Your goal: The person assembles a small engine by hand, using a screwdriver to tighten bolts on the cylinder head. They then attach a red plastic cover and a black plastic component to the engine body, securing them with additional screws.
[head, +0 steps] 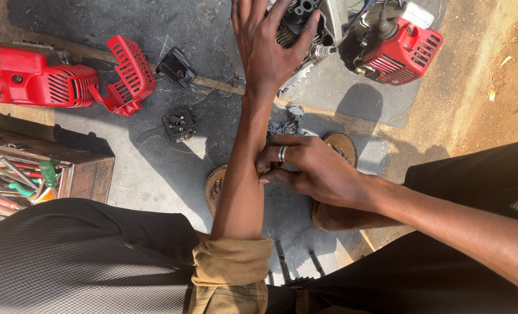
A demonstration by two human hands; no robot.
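My left hand (269,43) reaches forward and rests spread over a small grey engine block (305,23) at the top of the view, fingers wrapped on its finned top. My right hand (311,168), with a ring on one finger, presses its fingertips against my left forearm; it holds nothing. A red engine cover with a motor (396,43) lies just right of the block.
A red engine housing (38,78) and a loose red grille cover (128,75) lie at the left, with two small black parts (178,124) on the concrete. A rusty toolbox (26,174) full of screwdrivers stands at the lower left. Sandals (343,145) and dirt ground lie at the right.
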